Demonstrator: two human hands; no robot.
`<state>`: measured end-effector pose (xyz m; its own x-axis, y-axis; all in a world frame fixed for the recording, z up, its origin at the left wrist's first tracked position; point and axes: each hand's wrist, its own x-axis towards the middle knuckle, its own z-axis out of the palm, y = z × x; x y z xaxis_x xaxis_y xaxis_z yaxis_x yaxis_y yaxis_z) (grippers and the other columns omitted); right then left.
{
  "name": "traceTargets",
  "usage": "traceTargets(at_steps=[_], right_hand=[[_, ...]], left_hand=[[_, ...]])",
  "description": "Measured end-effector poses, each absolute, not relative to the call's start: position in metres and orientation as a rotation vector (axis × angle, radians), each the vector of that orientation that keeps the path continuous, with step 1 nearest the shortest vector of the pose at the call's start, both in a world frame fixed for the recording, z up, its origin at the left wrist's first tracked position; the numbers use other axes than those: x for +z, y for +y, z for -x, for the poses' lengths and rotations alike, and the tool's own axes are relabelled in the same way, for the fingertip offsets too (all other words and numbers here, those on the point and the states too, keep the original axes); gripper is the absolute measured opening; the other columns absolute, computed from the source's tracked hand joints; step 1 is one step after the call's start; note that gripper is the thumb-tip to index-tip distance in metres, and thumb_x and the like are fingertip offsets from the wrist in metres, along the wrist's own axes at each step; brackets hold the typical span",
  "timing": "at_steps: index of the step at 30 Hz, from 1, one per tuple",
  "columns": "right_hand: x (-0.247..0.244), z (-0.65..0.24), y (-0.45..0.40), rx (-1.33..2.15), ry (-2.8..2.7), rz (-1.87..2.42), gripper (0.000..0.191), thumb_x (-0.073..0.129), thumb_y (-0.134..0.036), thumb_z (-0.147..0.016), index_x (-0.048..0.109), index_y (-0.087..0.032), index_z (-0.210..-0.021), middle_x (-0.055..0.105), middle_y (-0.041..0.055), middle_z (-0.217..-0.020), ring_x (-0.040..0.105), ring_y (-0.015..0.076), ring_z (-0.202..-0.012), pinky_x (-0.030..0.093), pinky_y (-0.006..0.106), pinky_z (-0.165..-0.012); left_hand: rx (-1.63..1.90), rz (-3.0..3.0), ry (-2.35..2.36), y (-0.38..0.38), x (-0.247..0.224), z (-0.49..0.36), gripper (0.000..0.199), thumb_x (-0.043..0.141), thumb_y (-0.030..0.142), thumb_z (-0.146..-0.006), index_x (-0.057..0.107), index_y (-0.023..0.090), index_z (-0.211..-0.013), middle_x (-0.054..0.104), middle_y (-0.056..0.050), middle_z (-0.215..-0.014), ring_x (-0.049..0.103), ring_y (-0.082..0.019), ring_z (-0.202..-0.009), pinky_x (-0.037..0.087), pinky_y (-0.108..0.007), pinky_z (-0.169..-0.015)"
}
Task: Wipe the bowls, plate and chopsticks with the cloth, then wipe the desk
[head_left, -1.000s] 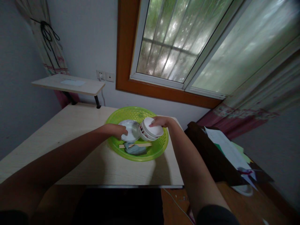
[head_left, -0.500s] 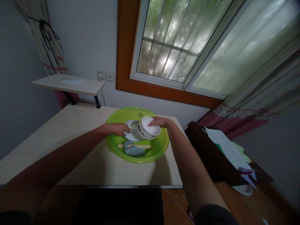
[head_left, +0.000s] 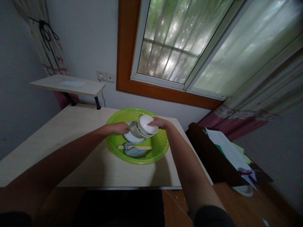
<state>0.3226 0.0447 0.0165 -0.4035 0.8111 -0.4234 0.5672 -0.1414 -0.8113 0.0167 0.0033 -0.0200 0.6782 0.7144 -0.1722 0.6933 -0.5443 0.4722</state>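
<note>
A green plastic basin (head_left: 163,145) with a perforated-looking wall stands on the table. Inside it, my left hand (head_left: 121,128) has its fingers closed on the left rim of a white plate (head_left: 133,138). My right hand (head_left: 159,122) grips a stack of white bowls (head_left: 146,121) by the right rim, thumb inside the top one. The stack tilts over the plate's right part; whether it touches the plate I cannot tell. In front of the plate lie a grey-blue cloth (head_left: 134,153) and several light wooden chopsticks (head_left: 146,147), which run across it.
The pale wooden table (head_left: 80,164) carries a raised shelf (head_left: 49,83) with a paper on it at the back left. Beyond the table are a wall socket (head_left: 101,76) and a barred window. To the right, papers (head_left: 224,148) lie on a dark brown piece of furniture.
The stack of bowls in my right hand has shifted slightly left and away from me, farther over the plate. My left hand and the plate have edged a little left.
</note>
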Motion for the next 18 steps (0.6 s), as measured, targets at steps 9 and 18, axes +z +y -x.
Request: traceTargets(at_steps=[9, 18], right_hand=[[0.010, -0.304, 0.049, 1.533, -1.831, 1.577, 0.033, 0.076, -0.023, -0.081, 0.067, -0.015, -0.112, 0.077, 0.0103, -0.099, 0.071, 0.0190, -0.076, 0.063, 0.030, -0.069], [0.019, -0.281, 0.039, 1.540, -1.885, 1.615, 0.033, 0.060, -0.022, -0.093, 0.060, -0.019, -0.126, 0.072, 0.0114, -0.117, 0.071, 0.0202, -0.086, 0.066, 0.035, -0.068]], left_hand=[[0.478, -1.596, 1.240, 0.000, 0.009, -0.036, 0.062, 0.033, 0.062, -0.100, 0.050, 0.021, -0.143, 0.066, -0.016, -0.131, 0.073, -0.024, -0.088, 0.059, -0.034, -0.074], [0.481, -1.624, 1.287, 0.008, 0.002, -0.048, 0.055, 0.067, 0.037, -0.087, 0.059, 0.018, -0.138, 0.075, -0.013, -0.104, 0.073, -0.032, -0.089, 0.062, -0.039, -0.075]])
